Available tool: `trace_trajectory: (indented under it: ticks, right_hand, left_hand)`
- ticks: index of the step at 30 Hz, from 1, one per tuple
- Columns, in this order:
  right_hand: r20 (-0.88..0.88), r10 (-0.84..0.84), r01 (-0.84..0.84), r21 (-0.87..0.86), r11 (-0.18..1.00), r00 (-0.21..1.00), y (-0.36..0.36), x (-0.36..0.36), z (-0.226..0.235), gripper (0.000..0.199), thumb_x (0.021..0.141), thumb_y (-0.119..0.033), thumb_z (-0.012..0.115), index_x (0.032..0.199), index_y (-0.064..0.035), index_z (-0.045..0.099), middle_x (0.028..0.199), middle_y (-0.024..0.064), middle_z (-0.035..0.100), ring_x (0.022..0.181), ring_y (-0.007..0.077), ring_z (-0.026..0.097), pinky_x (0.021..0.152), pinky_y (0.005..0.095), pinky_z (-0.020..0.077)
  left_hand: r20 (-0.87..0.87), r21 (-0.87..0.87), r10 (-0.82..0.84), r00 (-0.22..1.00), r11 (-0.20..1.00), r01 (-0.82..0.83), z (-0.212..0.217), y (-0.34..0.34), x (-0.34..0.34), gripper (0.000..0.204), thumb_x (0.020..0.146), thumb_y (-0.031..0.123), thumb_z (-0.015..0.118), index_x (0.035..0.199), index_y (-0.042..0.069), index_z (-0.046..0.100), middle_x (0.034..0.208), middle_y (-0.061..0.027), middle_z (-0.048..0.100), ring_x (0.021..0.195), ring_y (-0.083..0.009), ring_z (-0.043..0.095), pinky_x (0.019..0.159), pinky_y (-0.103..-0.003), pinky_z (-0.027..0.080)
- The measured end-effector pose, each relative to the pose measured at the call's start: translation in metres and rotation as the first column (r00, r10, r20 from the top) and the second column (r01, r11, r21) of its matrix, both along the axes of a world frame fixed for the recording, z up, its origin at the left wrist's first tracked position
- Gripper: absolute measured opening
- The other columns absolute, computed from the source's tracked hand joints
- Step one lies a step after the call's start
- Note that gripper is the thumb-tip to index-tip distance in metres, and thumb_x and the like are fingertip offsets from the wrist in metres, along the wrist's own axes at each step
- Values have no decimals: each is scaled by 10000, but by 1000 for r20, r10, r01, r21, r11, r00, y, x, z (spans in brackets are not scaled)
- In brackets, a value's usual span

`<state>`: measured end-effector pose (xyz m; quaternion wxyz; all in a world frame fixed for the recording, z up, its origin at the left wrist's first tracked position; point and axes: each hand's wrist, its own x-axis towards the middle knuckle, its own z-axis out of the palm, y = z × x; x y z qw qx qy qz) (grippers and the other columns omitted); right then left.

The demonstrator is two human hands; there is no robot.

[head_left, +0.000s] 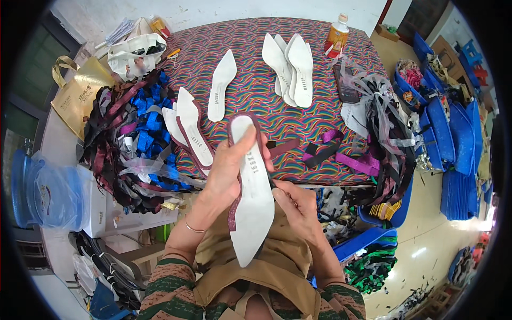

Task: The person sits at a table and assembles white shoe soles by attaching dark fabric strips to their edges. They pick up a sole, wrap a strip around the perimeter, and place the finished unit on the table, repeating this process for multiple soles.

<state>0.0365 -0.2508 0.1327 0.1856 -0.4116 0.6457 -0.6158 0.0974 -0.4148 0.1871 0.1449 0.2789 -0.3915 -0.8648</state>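
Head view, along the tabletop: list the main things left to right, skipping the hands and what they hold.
Blue ribbons → lone white insole → overlapping white insoles → drink bottle → dark ribbon bundle.

I see one wide fisheye on the person's head, left of the pair, facing down and forward, left hand [226, 166] and right hand [300, 207] close below, patterned table [248, 38] farther off, edges bowing toward the dark rim.

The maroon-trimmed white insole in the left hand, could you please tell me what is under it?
The left hand passes under the insole, its fingers partly hidden; the brown apron and patterned tablecloth show beyond. Its underside cannot be seen.
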Motion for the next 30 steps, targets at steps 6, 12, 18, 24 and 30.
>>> trace_trajectory:
  ticks: [6,12,18,24,30]
  right_hand:
    - [-23,-154,152,-74,986,988,-9,-10,0,144,888,-53,648,997,42,651,624,-48,466,574,13,371,491,201,304]
    - [209,-77,84,-26,996,975,-5,-20,8,100,907,-32,613,965,38,653,666,-43,554,595,15,419,527,184,324]
    - [-24,-108,109,82,991,994,29,-6,-3,150,852,27,614,999,22,643,652,60,607,611,77,576,533,214,433]
    - [332,-201,48,417,908,922,117,-68,29,59,778,-6,719,802,31,679,651,32,644,552,89,599,500,221,454]
    - [-446,-498,646,290,706,744,219,-203,89,265,890,-259,626,746,-37,638,671,-19,542,602,72,466,547,239,333]
  left_hand:
    - [-115,-286,-30,993,958,-4,-1,9,-7,285,970,283,545,1014,14,627,843,-84,682,681,-152,645,628,-293,528]
    - [-134,-393,-119,984,918,57,-10,18,0,274,1003,192,455,1081,-36,585,946,-138,680,797,-182,676,700,-287,550]
    - [-255,-471,-129,958,882,-7,-15,9,-13,263,1006,198,447,1019,-40,557,844,-133,644,758,-219,671,691,-367,578]
    - [-361,-283,143,921,925,-254,-17,-24,-28,260,1028,271,398,1022,32,499,811,-75,540,758,-217,610,680,-448,576]
    - [-268,-95,306,913,935,-341,-46,-41,-36,235,1008,289,473,997,59,520,851,-57,551,784,-219,599,711,-383,534]
